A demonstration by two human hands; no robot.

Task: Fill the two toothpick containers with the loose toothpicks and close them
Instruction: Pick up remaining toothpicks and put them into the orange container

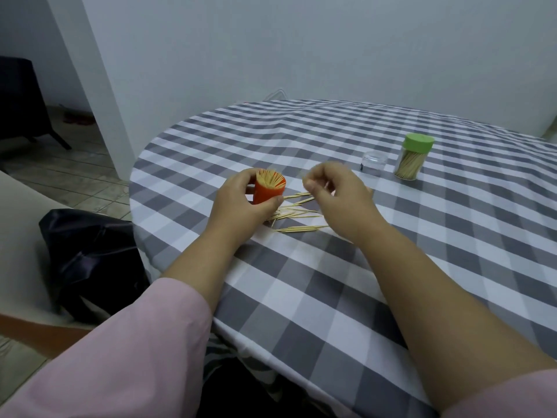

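Observation:
My left hand [241,203] grips an orange toothpick container [269,190], open at the top, tilted and packed with toothpicks. Just right of it, my right hand [334,191] hovers with fingers curled, pinching what looks like a toothpick or two near its fingertips. Several loose toothpicks [297,214] lie on the checked tablecloth between and below both hands. Farther right stands a second clear container with a green lid [413,156] on it, full of toothpicks. A small clear plastic cap [373,162] sits beside it on the left.
The round table with a grey-and-white checked cloth [422,267] curves away at its left edge. A black bag [90,260] lies on a seat to the left. A white wall stands behind the table.

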